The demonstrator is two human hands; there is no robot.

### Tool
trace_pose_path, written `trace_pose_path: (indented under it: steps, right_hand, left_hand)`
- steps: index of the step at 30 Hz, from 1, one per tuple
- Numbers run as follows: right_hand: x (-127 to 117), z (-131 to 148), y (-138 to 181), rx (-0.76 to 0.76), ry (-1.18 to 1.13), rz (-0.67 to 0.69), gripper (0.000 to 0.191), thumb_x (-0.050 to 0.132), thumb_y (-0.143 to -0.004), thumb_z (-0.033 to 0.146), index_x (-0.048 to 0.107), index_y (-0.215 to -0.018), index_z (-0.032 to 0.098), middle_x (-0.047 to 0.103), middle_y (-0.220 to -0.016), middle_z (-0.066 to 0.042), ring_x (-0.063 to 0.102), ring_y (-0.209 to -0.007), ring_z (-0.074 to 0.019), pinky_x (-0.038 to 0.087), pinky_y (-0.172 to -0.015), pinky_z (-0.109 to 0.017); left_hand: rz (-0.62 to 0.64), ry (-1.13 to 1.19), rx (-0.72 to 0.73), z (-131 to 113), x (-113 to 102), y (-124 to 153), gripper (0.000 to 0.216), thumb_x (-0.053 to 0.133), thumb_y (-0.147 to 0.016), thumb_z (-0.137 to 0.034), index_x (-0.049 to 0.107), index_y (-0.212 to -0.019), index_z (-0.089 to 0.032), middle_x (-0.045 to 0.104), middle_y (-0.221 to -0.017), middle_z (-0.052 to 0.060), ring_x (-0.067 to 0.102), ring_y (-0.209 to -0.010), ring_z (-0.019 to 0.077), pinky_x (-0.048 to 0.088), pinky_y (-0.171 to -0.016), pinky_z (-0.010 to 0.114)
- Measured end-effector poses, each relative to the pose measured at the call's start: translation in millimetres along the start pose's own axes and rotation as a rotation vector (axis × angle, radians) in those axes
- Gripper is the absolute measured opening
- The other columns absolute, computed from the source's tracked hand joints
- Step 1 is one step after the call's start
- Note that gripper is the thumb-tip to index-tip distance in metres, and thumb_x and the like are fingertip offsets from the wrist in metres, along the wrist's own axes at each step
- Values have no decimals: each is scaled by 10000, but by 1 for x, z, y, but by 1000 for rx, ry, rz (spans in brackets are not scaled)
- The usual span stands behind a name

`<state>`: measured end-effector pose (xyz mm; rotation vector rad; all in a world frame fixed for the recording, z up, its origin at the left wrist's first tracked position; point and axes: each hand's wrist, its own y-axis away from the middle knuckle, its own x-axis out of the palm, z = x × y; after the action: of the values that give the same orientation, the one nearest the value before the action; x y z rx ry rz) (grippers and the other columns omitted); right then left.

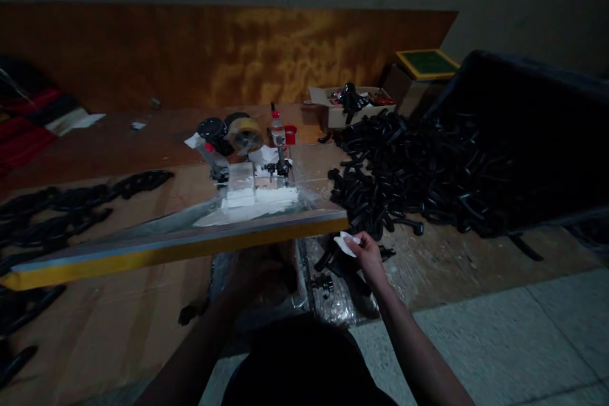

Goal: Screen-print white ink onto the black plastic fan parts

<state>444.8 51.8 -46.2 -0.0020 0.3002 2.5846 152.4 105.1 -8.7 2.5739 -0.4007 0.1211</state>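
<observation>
The right grip pinches a crumpled white piece, perhaps paper or cloth, between thumb and fingers, just beside the right end of the yellow-edged frame. The left grip reaches in under the near edge of the frame; it lies in deep shadow, so whether it grasps anything I cannot tell. A small black fixture sits on the near side of the frame's right end, between the two forearms, with a few dark pieces close to it.

The frame slants above the surface, its near edge toward the person. White smears cover its right half, and a pale block stands among them. Right of the frame spreads a heap of glossy black parts, running into the mouth of a large dark bin. Left of the frame, more black pieces lie in rows on cardboard.

Behind the frame are a tape roll, a red-capped bottle and a red cup. Farther behind it, toward the right, stands an open carton of odds and ends; a wooden board rises at the back.
</observation>
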Motion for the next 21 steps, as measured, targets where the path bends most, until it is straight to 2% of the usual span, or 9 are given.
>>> trace_pose_path:
  steps: [3,6,8,12,17,21]
  right_hand:
    - [19,1,9,-16,21,83,454,780,-603,585,533,-689,215,528,-605,43,468,-557,-130,369,-541,-251]
    - [38,1,21,-1,41,177,442,783,-604,568,598,-773,204,589,-668,24,513,-604,-146,406,-577,-261]
    - [49,1,28,13,48,225,462,782,-603,576,618,-816,200,610,-691,16,524,-611,-151,411,-580,-263]
    - [71,1,41,44,81,308,468,779,-600,586,611,-802,199,603,-660,19,511,-581,-144,391,-555,-257]
    - [100,-2,61,22,146,438,402,738,-634,556,615,-797,210,608,-662,19,524,-591,-153,392,-546,-254]
    - [125,-4,73,-85,330,527,286,711,-678,475,618,-780,224,597,-653,28,536,-606,-158,379,-563,-250]
  left_hand:
    - [-76,35,-29,16,-26,21,501,853,-565,-337,621,-983,-186,724,-915,46,709,-756,224,567,-622,324]
    - [-151,6,-106,33,-40,35,503,849,-584,-481,585,-887,-179,684,-723,4,662,-586,170,525,-531,276]
    - [-219,-19,-105,44,-43,40,509,842,-573,-530,564,-819,-181,628,-605,-28,604,-489,138,476,-467,242]
    - [-318,-29,-64,57,-42,41,514,833,-551,-560,552,-768,-188,619,-581,-33,588,-469,137,461,-443,240]
    - [-336,-40,-33,63,-44,39,471,814,-570,-551,574,-745,-186,616,-571,-33,579,-476,134,442,-444,236]
    - [-338,-42,-44,62,-44,38,473,811,-563,-552,566,-733,-185,595,-534,-44,547,-438,122,403,-418,224]
